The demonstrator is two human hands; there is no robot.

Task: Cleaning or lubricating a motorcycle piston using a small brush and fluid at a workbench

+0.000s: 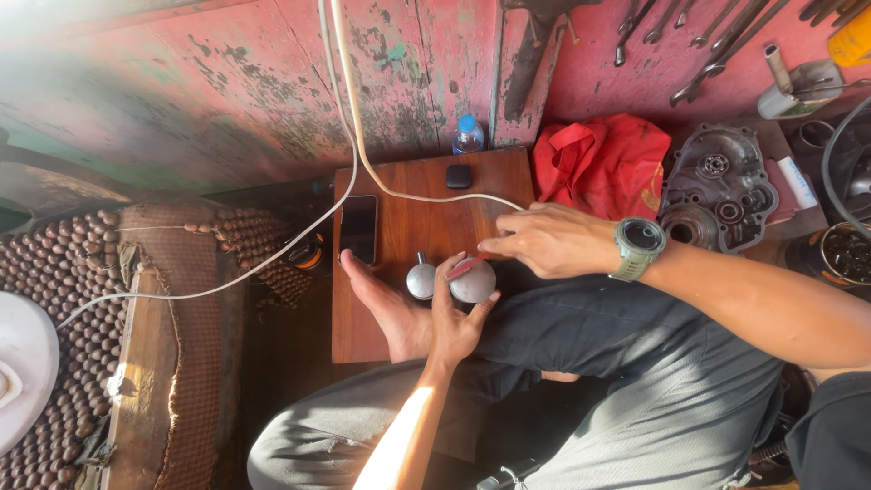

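Two rounded, dull grey metal pieces sit over the smooth brown wooden board (pixel 426 222), at its near edge. Bigger one, a dome-shaped part (pixel 474 283) with a red strip on top, is cupped in the left hand (pixel 456 319)'s curled fingers. Right hand (pixel 543 240) pinches at that strip. Smaller knobbed piece (pixel 420 279) sits just left, beside a bare foot (pixel 386 304).

- The wall (pixel 227 82) is pink with green and dark worn patches.
- The bag (pixel 603 163) is red.
- The wristwatch (pixel 638 247) is green.
- The round metal part (pixel 473 281) is silver-grey.
- The trousers (pixel 653 381) are dark grey.
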